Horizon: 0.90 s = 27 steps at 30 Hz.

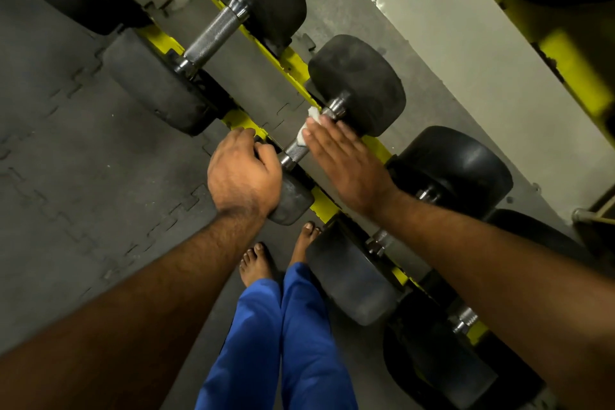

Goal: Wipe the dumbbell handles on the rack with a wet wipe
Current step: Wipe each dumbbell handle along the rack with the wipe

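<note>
Two bare forearms reach down over blue trousers (289, 343); left hand (244, 173) curls closed around a dumbbell's near black end (293, 200), right hand (346, 163) lies flat, fingers open, pressing a white wet wipe (307, 128) onto its metal handle (296, 150) on the yellow rack (294, 65)

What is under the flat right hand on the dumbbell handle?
Under the right hand lies a crumpled white wet wipe, pressed on the knurled metal dumbbell handle. Only the wipe's edges show past the fingertips; the rest, and the handle beneath, are covered.
</note>
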{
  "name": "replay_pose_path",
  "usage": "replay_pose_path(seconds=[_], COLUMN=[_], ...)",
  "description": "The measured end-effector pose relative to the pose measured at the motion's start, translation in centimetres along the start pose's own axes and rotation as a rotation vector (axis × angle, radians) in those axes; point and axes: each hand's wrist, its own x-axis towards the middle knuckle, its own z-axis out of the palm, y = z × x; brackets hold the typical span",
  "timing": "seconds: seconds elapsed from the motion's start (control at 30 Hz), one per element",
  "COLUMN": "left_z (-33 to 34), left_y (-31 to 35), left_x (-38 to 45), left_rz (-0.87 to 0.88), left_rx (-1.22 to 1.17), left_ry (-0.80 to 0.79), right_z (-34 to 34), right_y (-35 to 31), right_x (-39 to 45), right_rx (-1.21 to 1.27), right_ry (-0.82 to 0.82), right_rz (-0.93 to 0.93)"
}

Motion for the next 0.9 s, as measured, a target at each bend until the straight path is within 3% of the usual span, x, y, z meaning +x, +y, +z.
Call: replay_pose_path(seconds=[0.13, 0.33, 0.5, 0.6, 0.77, 0.9], left_z=[0.1, 0.0, -0.2, -0.3, -0.2, -0.1], left_y=[-0.1, -0.1, 0.1, 0.2, 0.0, -0.1], left_x=[0.0, 0.1, 0.1, 0.0, 0.0, 0.0], left_rz=[0.010, 0.010, 0.017, 0.015, 0.026, 0.021], left_rx=[0.000, -0.008, 0.004, 0.016, 0.022, 0.024], left_ry=[0.000, -0.006, -0.014, -0.034, -0.032, -0.048], right_z=[-0.3, -0.9, -2.8, -3.9, -3.9, -3.8], right_y=[0.1, 0.9, -0.8, -3.4, -3.3, -2.4], right_x=[0.9, 3.6, 2.3, 1.1, 3.1, 4.9], right_rx=[0.046, 0.335, 0.487, 0.589, 1.131, 1.573], right_ry=[0.019, 0.229, 0.318, 0.239, 0.243, 0.239], right_rz=[0.190, 0.165, 0.310, 0.580, 1.509, 1.840])
